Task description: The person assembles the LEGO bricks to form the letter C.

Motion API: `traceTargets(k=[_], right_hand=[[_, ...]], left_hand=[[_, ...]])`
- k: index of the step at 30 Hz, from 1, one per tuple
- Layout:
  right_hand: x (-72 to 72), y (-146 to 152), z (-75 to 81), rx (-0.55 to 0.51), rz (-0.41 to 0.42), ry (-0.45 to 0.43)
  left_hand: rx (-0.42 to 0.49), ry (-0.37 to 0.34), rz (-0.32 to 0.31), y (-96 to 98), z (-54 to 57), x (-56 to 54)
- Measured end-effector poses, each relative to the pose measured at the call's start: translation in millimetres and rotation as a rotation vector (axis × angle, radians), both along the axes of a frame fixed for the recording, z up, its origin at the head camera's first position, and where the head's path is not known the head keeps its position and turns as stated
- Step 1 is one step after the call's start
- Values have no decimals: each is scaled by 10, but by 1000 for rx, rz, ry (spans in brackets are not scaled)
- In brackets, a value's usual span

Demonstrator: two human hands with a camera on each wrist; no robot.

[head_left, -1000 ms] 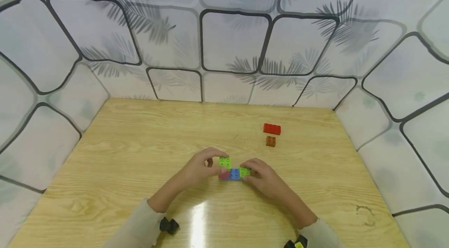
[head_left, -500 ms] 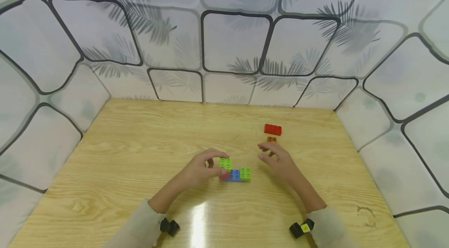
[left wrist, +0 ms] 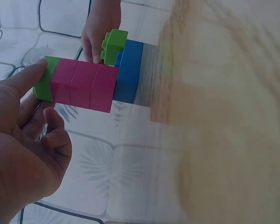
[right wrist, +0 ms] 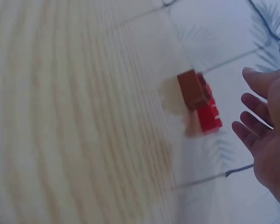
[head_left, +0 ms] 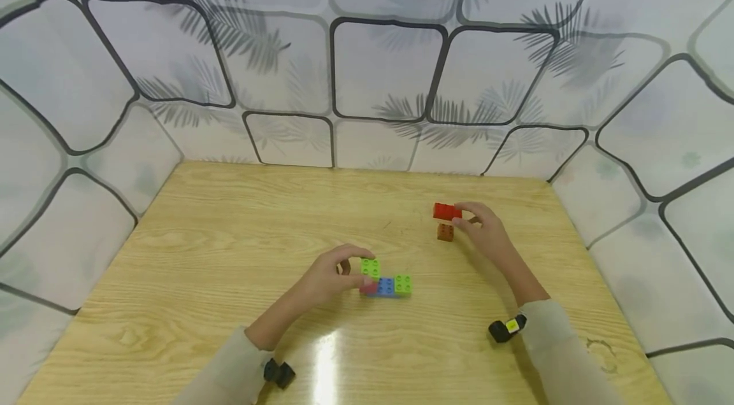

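My left hand (head_left: pixel 332 276) pinches the light green brick (left wrist: pixel 45 86) on top of a column of pink bricks (left wrist: pixel 86 84). This column rises from one end of a long blue brick (head_left: pixel 387 286), and a second light green brick (head_left: pixel 403 284) sits on the blue one's other end. Farther back, my right hand (head_left: pixel 489 234) reaches to the right end of a red brick (head_left: pixel 444 211). Thumb and fingers are spread; in the right wrist view a gap shows between them and the red brick. A brown-orange brick (head_left: pixel 445 232) lies just in front of the red one.
All the bricks rest on a wooden table (head_left: pixel 241 220) with pale patterned walls (head_left: pixel 384 67) behind and at both sides. A bright glare spot lies on the tabletop near the front. Each wrist wears a black strap device (head_left: pixel 507 328).
My right hand has left the green brick on the blue one, moving away and to the right past the brown-orange brick to the red brick. The left hand keeps its place.
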State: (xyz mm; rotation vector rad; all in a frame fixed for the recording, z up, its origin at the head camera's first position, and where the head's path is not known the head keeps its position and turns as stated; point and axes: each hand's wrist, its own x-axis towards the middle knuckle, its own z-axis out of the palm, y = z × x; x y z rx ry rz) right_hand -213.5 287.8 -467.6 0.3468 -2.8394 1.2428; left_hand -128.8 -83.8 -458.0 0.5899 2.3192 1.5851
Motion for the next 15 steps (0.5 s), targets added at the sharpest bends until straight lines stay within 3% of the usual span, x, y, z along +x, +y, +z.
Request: traceTargets(k=[7, 15], right_hand=[[-226, 163, -118, -25, -23, -51], [-318, 177, -211, -127, -10, -137]], left_hand=[[-8, -8, 23, 14, -12, 11], [8, -26, 54, 13, -29, 27]])
